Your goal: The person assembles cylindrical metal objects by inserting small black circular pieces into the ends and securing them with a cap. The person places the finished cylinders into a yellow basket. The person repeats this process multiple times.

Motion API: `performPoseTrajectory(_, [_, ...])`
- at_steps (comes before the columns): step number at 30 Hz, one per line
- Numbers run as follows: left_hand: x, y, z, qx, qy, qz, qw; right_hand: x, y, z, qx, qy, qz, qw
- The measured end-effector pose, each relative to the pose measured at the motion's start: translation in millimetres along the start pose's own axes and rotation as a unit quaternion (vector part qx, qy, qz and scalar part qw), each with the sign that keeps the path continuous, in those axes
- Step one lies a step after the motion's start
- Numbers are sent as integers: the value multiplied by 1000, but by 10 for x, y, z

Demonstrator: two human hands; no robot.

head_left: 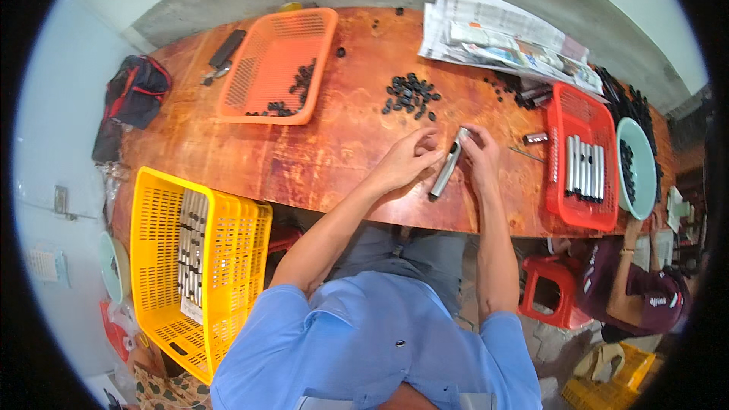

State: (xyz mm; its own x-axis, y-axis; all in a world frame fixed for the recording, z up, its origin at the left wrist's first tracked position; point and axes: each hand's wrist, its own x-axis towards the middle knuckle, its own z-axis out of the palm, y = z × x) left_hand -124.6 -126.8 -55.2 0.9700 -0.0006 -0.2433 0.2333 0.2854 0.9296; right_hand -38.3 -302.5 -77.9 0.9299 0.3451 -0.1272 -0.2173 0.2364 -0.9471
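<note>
A short silver tube [449,167] with black ends and a black part on its side slants above the front of the table. My right hand [480,153] is closed around its upper part, the thumb along its side. Beside the tube, on its left, my left hand [414,158] has curved fingers with a gap between thumb and forefinger; nothing shows between them. Beyond both hands lies a loose pile of small black caps [411,96] on the wooden table [342,159].
An orange basket [262,53] holds black pieces. At right stand a red basket [559,159] of silver tubes, a pale green bowl [645,156] and newspapers [501,19]. A yellow crate [235,258] with tubes stands at left. Another person's arm [624,273] reaches in beside a red stool [543,288].
</note>
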Motion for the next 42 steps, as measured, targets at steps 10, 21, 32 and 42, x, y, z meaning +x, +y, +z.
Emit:
performPoseTrajectory(10, [-307,-23,14,-156,-30,-17,987,-173,-266,296,85,-82,-22,993])
performPoseTrajectory(21, [-356,-141,-151,-175,-63,-70,980,-112,-75,425,-23,-108,33,993])
performPoseTrajectory(32, [-392,-282,-381,-228,-16,-26,973,262,-6,456,-464,-6,-220,858])
performPoseTrajectory(42, [-422,-271,-366,-227,-29,-12,973,526,107,469,-576,-50,-294,761])
